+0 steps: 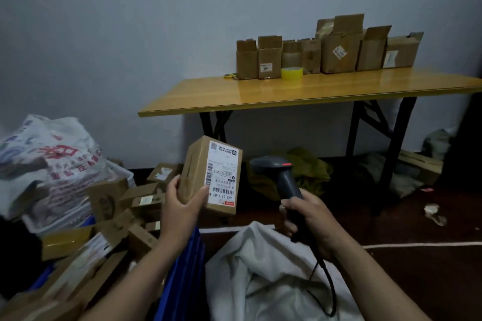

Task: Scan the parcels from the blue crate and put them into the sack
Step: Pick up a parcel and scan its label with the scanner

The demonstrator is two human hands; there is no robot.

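My left hand (180,203) grips a small brown cardboard parcel (198,164) by its lower left corner and holds it upright, its white shipping label facing me. My right hand (307,214) grips the handle of a dark grey barcode scanner (276,167), whose head sits just right of the parcel with a red light showing. The blue crate (182,276) lies at the lower left, heaped with several cardboard parcels (109,219). The white sack (250,276) lies open below both hands.
A yellow folding table (300,91) stands ahead with a row of opened cardboard boxes (336,52) and a yellow tape roll (291,73). A printed white bag (52,164) sits at the left. An olive cloth (307,172) and scraps lie on the dark floor under the table.
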